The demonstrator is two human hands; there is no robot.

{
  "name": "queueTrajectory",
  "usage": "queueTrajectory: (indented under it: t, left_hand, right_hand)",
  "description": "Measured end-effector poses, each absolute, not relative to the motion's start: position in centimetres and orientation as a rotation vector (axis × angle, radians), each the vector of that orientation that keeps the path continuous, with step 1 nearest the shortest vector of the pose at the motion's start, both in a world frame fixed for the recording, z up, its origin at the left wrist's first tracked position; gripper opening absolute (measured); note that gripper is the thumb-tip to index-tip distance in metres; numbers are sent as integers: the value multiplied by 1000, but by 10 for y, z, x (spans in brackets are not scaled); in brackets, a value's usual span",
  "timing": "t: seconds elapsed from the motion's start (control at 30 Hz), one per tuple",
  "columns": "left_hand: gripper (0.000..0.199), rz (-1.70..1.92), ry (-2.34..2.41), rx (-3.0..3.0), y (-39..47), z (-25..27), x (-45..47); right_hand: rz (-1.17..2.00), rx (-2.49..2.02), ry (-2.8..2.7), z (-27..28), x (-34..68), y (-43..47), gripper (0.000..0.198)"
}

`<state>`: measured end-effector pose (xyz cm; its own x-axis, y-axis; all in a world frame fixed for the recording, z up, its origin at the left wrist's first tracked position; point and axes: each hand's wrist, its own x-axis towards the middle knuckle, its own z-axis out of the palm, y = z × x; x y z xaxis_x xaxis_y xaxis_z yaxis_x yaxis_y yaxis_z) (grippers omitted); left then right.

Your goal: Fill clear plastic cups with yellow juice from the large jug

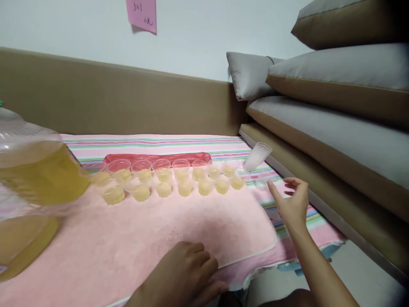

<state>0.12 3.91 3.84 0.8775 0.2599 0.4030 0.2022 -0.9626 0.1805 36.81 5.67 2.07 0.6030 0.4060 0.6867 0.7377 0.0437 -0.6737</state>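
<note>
Two rows of small clear plastic cups (164, 177) with yellow liquid stand on a pink towel (143, 230). My right hand (292, 202) hovers open, fingers spread, just right of the rows, next to an empty clear cup (261, 180) standing on the striped cloth. A stack of empty cups (257, 156) leans tilted behind it. My left hand (183, 273) rests palm down on the towel's near edge, holding nothing. A large clear bottle of yellow liquid (28, 192) looms at the left, close to the camera.
A red plastic strip (156, 157) lies behind the cups. A striped cloth (166, 143) covers the surface under the towel. Stacked tan and grey cushions (335, 119) rise at the right. A brown padded wall panel (111, 98) runs behind, with a pink note (142, 15) above.
</note>
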Motion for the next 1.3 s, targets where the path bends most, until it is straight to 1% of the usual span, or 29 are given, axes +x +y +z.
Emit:
queueTrajectory:
  t: [0.07,0.17,0.37,0.53,0.7,0.83,1.0,1.07,1.3]
  left_hand:
    - [49,635,316,2899,33,34,6]
    - [46,595,275,2908,27,27,11]
    - [50,566,232,2949,24,10,13]
    - [53,615,213,2928,22,5,12]
    - [51,610,190,2941,21,4,11]
    - [49,581,233,2976,20,14,10]
    - [32,479,353,2956,23,30,7]
    - [29,451,372,2951,26,32,5]
    - [30,379,356,2953,27,30,5]
  right_hand:
    - [-335,-1619,-958,13,381,64,80]
    - [-287,-1656,-916,2,393,73,88]
    - [-148,-1674,-853,-8,405,92,97]
    - [-110,-1681,-827,-11,409,101,101]
    - [-95,-1684,-824,-12,411,104,101]
    - [-113,-1673,-837,-12,411,106,97]
    - [-149,-1670,-842,-9,408,105,92]
    - [-171,-1664,-849,-7,407,104,92]
    - [-223,-1581,-867,9,397,92,90]
